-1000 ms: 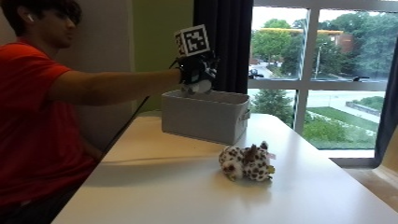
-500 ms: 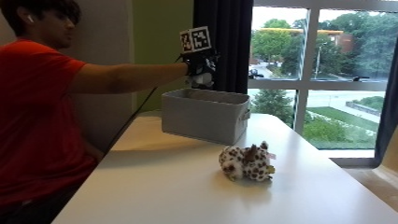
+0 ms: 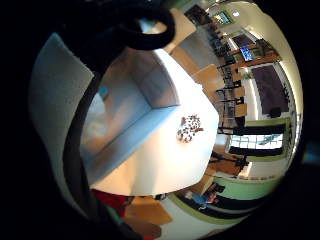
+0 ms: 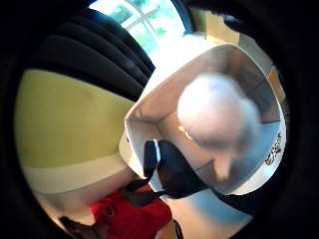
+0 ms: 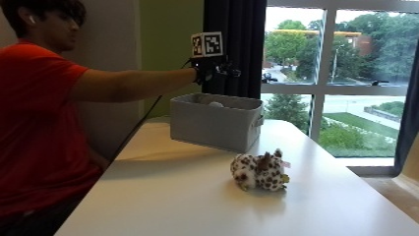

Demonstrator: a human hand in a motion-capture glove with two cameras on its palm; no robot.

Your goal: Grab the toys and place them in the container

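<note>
One white toy (image 5: pixel 215 103) drops into the container (image 5: pixel 216 121) under the spread grip (image 5: pixel 211 70); next, fetch the spotted toy (image 5: pixel 260 170), frame centre.

One grey container (image 5: pixel 216 122); two toys: spotted plush (image 5: pixel 260 170), white toy (image 5: pixel 215 103) inside.

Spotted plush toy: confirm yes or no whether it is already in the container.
No, the spotted plush toy lies on the white table, in front of the grey container.

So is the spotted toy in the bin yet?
No. The spotted toy lies on the table, in front of the bin.
</note>
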